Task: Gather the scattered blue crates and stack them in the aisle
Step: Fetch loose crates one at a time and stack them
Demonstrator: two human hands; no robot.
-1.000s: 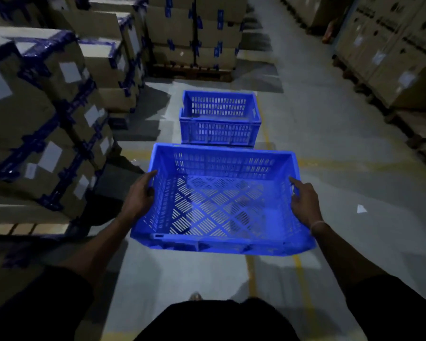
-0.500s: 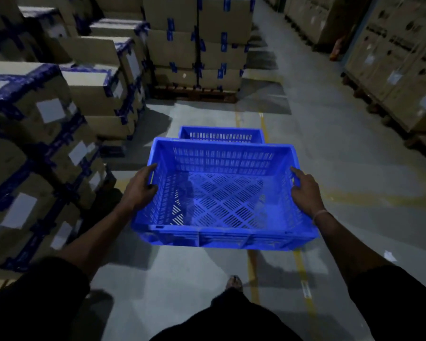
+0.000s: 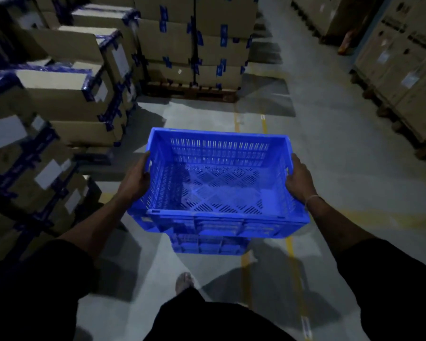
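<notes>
Overhead, the dim warehouse aisle floor (image 3: 330, 153) runs forward, grey concrete marked with yellow lines (image 3: 289, 244). Stacks of cardboard boxes (image 3: 67, 94) bound with blue tape fill the left side, another taped stack on a wooden pallet (image 3: 190, 91) stands straight ahead, and tall cartons (image 3: 408, 70) line the right edge. Between them, in the middle of the aisle, the upper blue crate (image 3: 219, 183) is held level and open side up, its slotted walls and lattice bottom in plain sight. Directly beneath it a lower blue crate (image 3: 207, 244) stands on the floor, only its near wall showing under the upper one's front rim; whether the two are touching is hard to say in this light. The left hand (image 3: 134, 180) has its grip closed on the upper crate's left wall, thumb over the rim. The right hand (image 3: 299, 180) grips the right wall likewise, a thin band at the wrist. One foot (image 3: 184, 281) shows on the floor below.
</notes>
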